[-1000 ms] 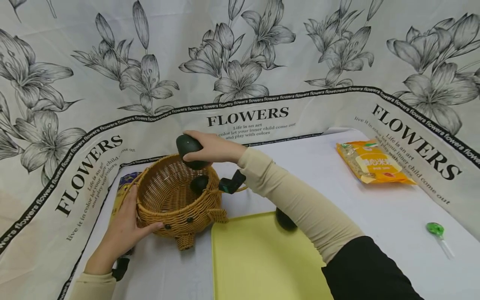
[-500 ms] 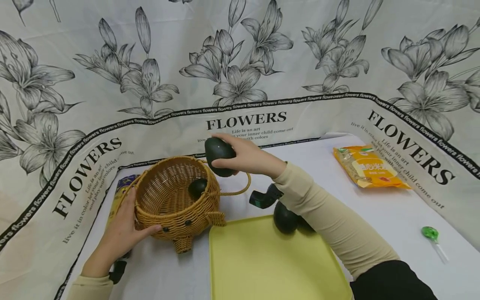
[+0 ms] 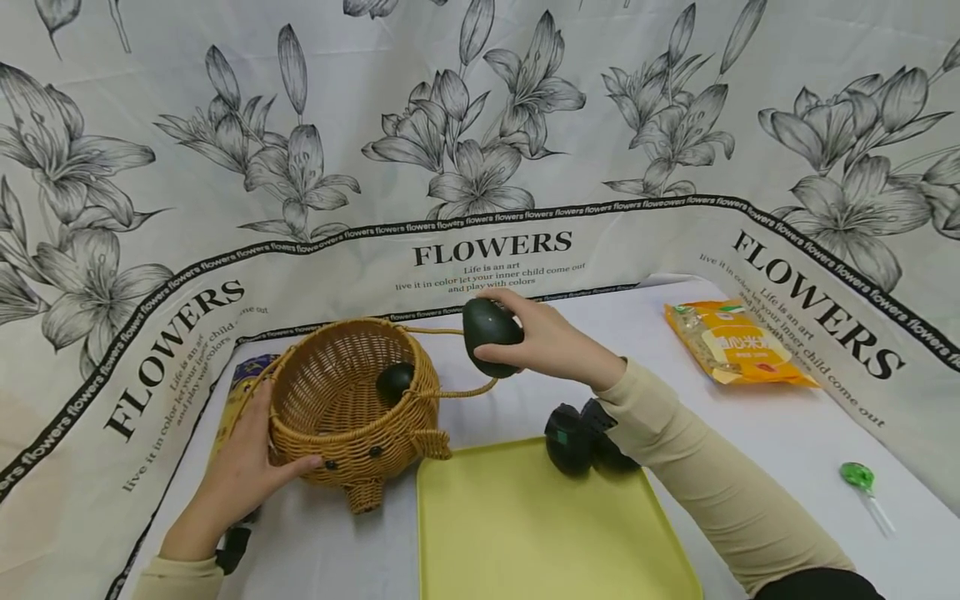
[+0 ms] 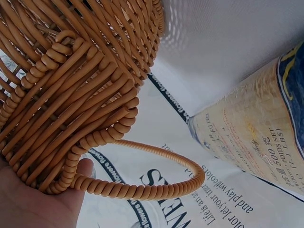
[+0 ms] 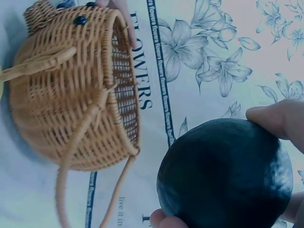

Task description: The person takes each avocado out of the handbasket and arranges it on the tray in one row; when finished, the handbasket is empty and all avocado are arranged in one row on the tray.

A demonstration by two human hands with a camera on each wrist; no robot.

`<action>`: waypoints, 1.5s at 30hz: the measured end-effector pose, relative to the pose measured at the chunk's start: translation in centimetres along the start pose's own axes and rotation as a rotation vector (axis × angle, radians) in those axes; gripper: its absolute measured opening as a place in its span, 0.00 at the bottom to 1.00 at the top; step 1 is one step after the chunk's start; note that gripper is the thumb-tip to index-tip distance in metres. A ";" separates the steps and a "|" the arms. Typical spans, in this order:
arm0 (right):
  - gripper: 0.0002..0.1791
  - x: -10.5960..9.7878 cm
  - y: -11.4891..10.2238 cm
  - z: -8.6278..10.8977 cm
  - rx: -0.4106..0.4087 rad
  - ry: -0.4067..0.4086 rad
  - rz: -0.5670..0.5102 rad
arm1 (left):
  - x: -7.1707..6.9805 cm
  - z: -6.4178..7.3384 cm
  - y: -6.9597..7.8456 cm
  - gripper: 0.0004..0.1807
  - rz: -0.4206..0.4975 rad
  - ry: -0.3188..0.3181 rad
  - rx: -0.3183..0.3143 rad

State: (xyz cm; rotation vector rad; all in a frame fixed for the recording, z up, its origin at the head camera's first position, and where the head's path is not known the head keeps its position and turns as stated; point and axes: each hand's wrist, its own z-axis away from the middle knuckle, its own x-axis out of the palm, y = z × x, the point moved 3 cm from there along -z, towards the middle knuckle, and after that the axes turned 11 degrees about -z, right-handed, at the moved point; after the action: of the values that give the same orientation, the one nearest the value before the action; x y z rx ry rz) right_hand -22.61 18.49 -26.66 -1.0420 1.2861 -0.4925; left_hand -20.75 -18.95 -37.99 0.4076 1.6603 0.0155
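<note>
Right hand (image 3: 536, 335): clamped on one dark green avocado (image 3: 489, 337), thumb in front, raised just beyond the basket's right rim; part of the avocado covered by the grip. Left hand (image 3: 238, 471): well apart from the right, holding the near left side of a wicker basket (image 3: 360, 433), thumb across its front; fingertips partly concealed.

Between the hands: that basket, animal-faced, containing a second avocado (image 3: 395, 382), lower part cut off by the rim. Right handle loop (image 3: 457, 393): outer end hidden behind the held avocado.

Below the right hand: yellow tray (image 3: 540, 533), near edge out of frame; at its far corner two avocados (image 3: 566, 454), partly obscured by the right wrist's black mount.

Beyond the left hand: printed packet (image 4: 251, 128), mostly hidden in the head view, "500" legible at the left wrist.

Right of the right hand, on the white table (image 3: 345, 558): orange packet (image 3: 738, 343), lettering hard to read; green-headed lollipop (image 3: 858, 477).
</note>
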 end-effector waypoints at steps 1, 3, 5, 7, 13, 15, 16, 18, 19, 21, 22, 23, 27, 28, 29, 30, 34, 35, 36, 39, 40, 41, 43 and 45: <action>0.38 -0.1 0.3 0.2 0.008 0.003 0.001 | 0.0 0.0 0.0 0.69 -0.003 -0.001 0.001; 0.39 -0.3 0.9 0.6 0.022 0.008 0.011 | 0.0 0.0 0.0 0.69 -0.009 -0.001 0.002; 0.39 -0.4 1.5 1.0 0.034 0.010 0.016 | 0.0 0.0 0.0 0.69 -0.012 0.000 0.003; 0.39 -0.5 2.1 1.4 0.044 0.011 0.012 | -0.1 0.0 0.0 0.69 -0.011 0.000 0.003; 0.36 -0.6 3.7 2.3 0.056 0.026 -0.003 | -0.2 0.0 0.1 0.69 -0.003 0.003 0.006; 0.35 -0.7 4.2 2.6 0.061 0.034 0.007 | -0.2 -0.1 0.0 0.68 -0.001 0.008 0.009; 0.35 -0.7 4.4 2.8 0.066 0.037 0.007 | -0.2 -0.1 0.0 0.69 0.001 0.011 0.010; 0.35 -0.7 5.0 3.0 0.080 0.037 0.006 | -0.2 -0.1 0.0 0.69 0.003 0.016 0.015; 0.35 -0.7 5.3 3.1 0.087 0.037 0.006 | -0.2 -0.1 0.0 0.69 0.003 0.018 0.016; 0.35 -0.6 5.9 3.4 0.104 0.032 -0.004 | -0.2 -0.1 0.0 0.69 0.003 0.022 0.017; 0.36 -0.5 6.2 3.5 0.114 0.030 -0.009 | -0.2 -0.1 0.0 0.69 0.002 0.020 0.017; 0.36 -0.5 6.4 3.6 0.121 0.027 -0.014 | -0.2 -0.1 0.0 0.69 0.002 0.021 0.018; 0.35 0.1 7.1 4.0 0.146 0.017 -0.028 | -0.2 -0.2 0.0 0.69 0.006 0.018 0.016; 0.35 0.3 7.2 4.0 0.150 0.014 -0.032 | -0.2 -0.2 0.0 0.69 0.007 0.016 0.015; 0.35 0.5 7.3 4.1 0.152 0.010 -0.037 | -0.2 -0.2 0.0 0.69 0.007 0.015 0.014; 0.35 0.7 7.4 4.1 0.154 0.007 -0.038 | -0.2 -0.2 0.0 0.69 0.008 0.013 0.012; 0.35 1.5 7.8 4.2 0.154 0.000 -0.041 | -0.2 -0.1 0.0 0.69 0.012 0.009 0.010; 0.35 1.8 7.9 4.2 0.155 -0.003 -0.040 | -0.2 -0.1 0.0 0.69 0.013 0.010 0.011; 0.35 2.0 8.0 4.3 0.157 -0.007 -0.038 | -0.2 -0.1 0.0 0.68 0.014 0.011 0.012; 0.35 2.7 8.4 4.2 0.157 -0.013 -0.012 | -0.2 0.0 0.0 0.68 0.016 0.013 0.014; 0.35 2.9 8.5 4.2 0.151 -0.013 0.007 | -0.2 0.0 0.0 0.68 0.017 0.012 0.013; 0.35 3.1 8.6 4.2 0.145 -0.012 0.030 | -0.2 0.0 0.0 0.68 0.016 0.012 0.013; 0.35 3.5 8.8 4.2 0.125 -0.006 0.080 | -0.2 0.0 -0.1 0.68 0.015 0.009 0.011; 0.35 4.0 9.0 4.1 0.103 -0.001 0.126 | -0.2 0.0 -0.1 0.68 0.012 0.005 0.009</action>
State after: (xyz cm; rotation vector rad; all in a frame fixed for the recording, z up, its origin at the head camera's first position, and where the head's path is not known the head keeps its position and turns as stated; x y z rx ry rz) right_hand -19.84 21.12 -36.62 -0.8701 1.3027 -0.4572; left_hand -20.77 -19.08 -37.84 0.4241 1.6637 0.0181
